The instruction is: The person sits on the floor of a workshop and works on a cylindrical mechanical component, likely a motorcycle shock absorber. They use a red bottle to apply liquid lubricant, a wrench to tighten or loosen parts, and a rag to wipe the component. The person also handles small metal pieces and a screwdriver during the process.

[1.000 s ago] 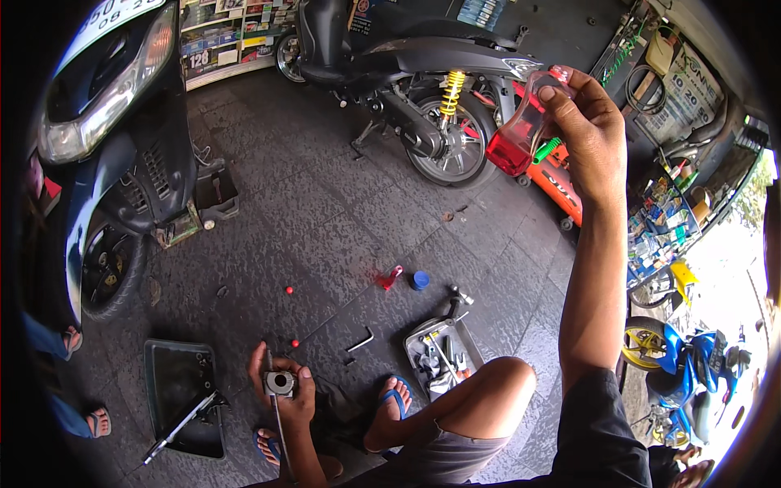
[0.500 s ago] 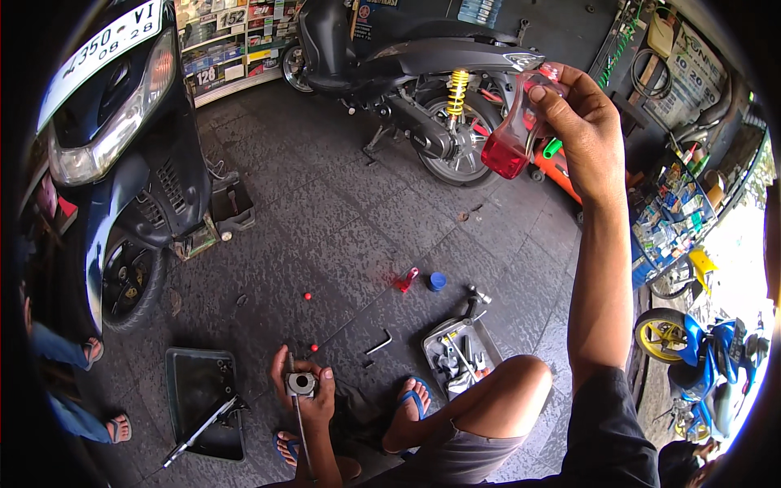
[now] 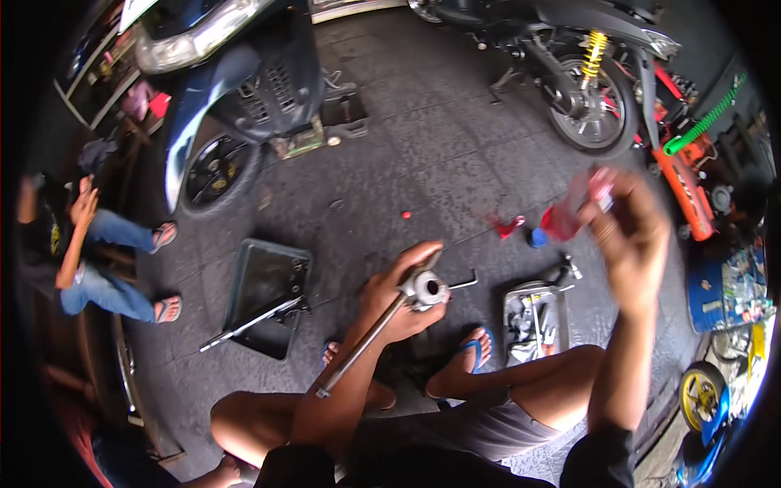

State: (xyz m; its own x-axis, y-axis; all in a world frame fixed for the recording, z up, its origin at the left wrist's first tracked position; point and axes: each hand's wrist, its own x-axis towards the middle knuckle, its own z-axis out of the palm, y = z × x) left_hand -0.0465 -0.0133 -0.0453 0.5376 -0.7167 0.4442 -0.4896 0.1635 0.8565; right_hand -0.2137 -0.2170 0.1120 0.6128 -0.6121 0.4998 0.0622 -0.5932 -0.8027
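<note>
My left hand [image 3: 382,301] is wrapped round a grey metal part [image 3: 426,286], which has a round, bored head and a long thin rod slanting down along my forearm. The bore faces up. My right hand [image 3: 639,236], blurred by motion, grips a clear bottle of red liquid [image 3: 561,218] by its upper end, tilted over the floor. Just beyond the bottle's lower end lies a blue cap [image 3: 538,237], with a small red piece [image 3: 511,227] in a red splash beside it. An L-shaped hex key [image 3: 466,282] rests on the floor past my left fingers.
A dark tray [image 3: 279,246] holding a silver rod stands at left; a tool tray [image 3: 506,317] is by my right knee. Motorbikes stand at far left [image 3: 236,98] and far right [image 3: 592,106]. An orange floor jack [image 3: 682,189] stands at right. Another person [image 3: 106,260] sits at left.
My right hand has lowered the bottle toward the floor and nearer to me. My left hand has risen with the metal part. The view has swung left and down.
</note>
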